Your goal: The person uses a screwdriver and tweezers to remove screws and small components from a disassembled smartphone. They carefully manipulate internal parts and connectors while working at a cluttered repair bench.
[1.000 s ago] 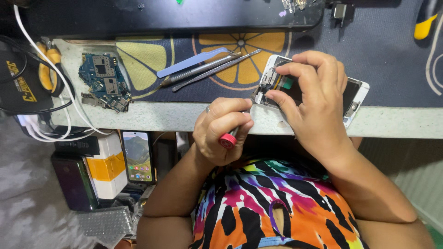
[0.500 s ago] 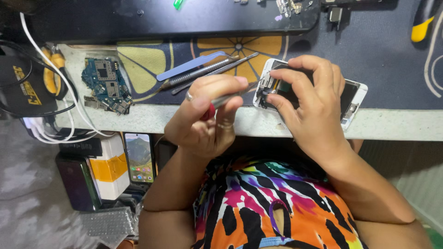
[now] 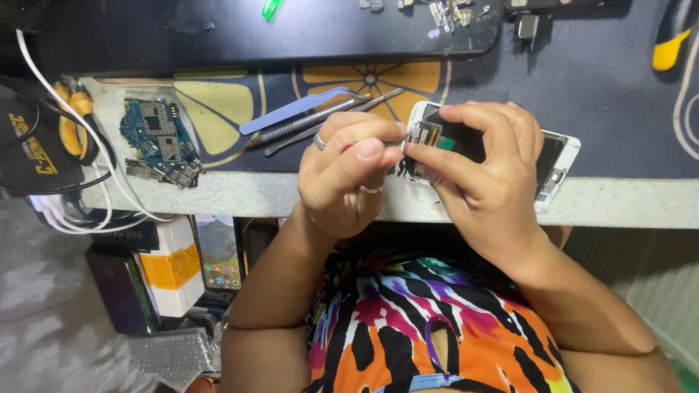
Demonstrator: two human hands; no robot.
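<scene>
My right hand grips an opened white phone lying on the dark mat near the table's front edge, with thumb and fingers pinched at its left end. My left hand is closed around a small red-handled tool. Its fingertips meet the right thumb at the phone's left end, where small connectors show. The tool's tip is hidden by the fingers. There are rings on the left hand.
A blue circuit board lies at the left of the mat. Blue tweezers and metal picks lie behind my left hand. A white cable, a yellow-handled tool, and another phone under the table are nearby.
My left hand has risen from the table edge with the red tool and moved right, up to the phone's left end. The right hand has kept its hold on the phone.
</scene>
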